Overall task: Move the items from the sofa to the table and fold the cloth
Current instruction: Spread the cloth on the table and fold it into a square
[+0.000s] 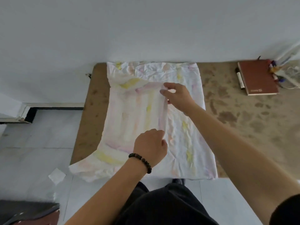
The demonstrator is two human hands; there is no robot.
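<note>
A white cloth (183, 140) with faded yellow and pink stripes lies spread over the left end of the brown mottled table (243, 111). Its left part is folded over toward the middle, and its near left corner hangs off the table edge. My right hand (177, 96) pinches the far end of the folded edge, lifted slightly. My left hand (150, 146), with a dark bead bracelet on the wrist, pinches the near end of the same edge. A brown notebook (257, 77) lies at the table's far right.
A marker pen (240, 80) lies beside the notebook, and a clear bag (287, 73) with small coloured items sits at the far right edge. A white wall runs behind the table. A scrap of white paper (57, 176) lies on the tiled floor at left.
</note>
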